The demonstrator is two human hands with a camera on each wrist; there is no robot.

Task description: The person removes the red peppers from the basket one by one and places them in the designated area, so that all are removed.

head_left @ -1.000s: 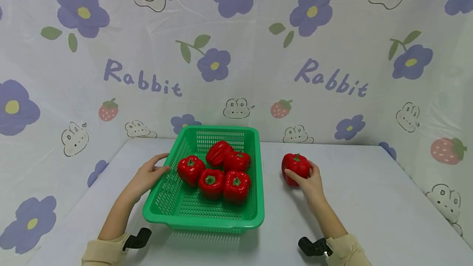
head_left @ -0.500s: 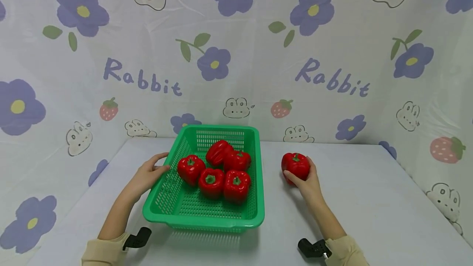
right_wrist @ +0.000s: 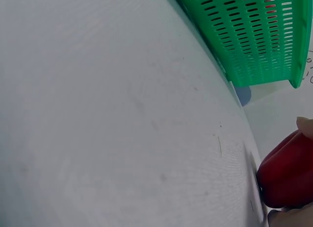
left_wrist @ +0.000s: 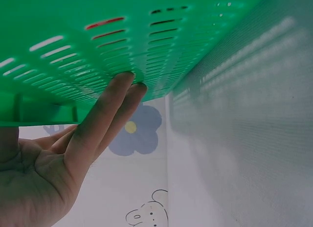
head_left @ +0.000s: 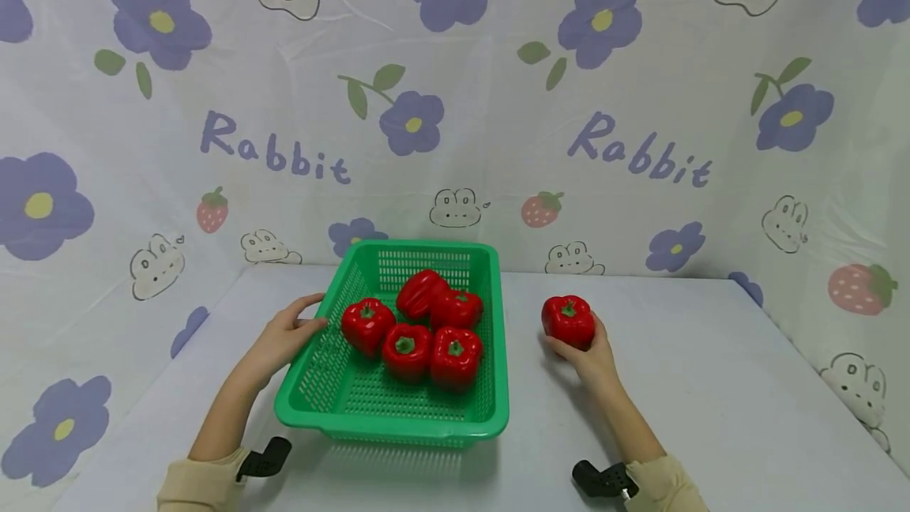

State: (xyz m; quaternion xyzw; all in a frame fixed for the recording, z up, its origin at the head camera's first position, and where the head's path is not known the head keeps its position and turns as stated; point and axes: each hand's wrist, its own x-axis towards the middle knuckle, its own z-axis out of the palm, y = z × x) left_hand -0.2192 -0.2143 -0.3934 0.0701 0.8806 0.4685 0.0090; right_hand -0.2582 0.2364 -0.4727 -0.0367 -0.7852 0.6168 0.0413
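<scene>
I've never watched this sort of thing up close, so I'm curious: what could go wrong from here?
The held red pepper looks glossy, so it might slip from the right grip. If it goes toward the green basket, it could bump that high side wall. The left grip touches only one side, so the basket might shift if knocked.

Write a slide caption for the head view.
Left hand touching a green basket of five red peppers; right hand holding a sixth red pepper.
</scene>
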